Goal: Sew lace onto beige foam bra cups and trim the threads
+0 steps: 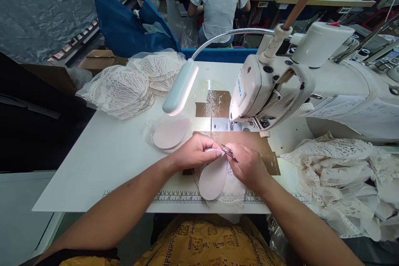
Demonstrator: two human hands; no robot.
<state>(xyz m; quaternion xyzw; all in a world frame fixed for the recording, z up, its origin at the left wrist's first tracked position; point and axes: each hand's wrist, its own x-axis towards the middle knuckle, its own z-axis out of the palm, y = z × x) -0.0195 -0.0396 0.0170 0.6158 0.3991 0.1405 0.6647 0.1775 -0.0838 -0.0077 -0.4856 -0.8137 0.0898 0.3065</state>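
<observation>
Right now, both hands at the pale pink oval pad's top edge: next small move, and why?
Probably close the small metal snips at the top edge of the pale pink oval pad: left hand pinches that edge, right hand holds the tips at it.

Both bare forearms entered from the lower edge and converged toward the centre. The left forearm ran up and to the right, the right forearm up and to the left. The left grip, knuckles up, had thumb and fingertips pinched closed, pointing right. The right grip, curled closed with its back upward, faced it. The fingertips of the two grips nearly met, and the wrists lay low and roughly level.
</observation>
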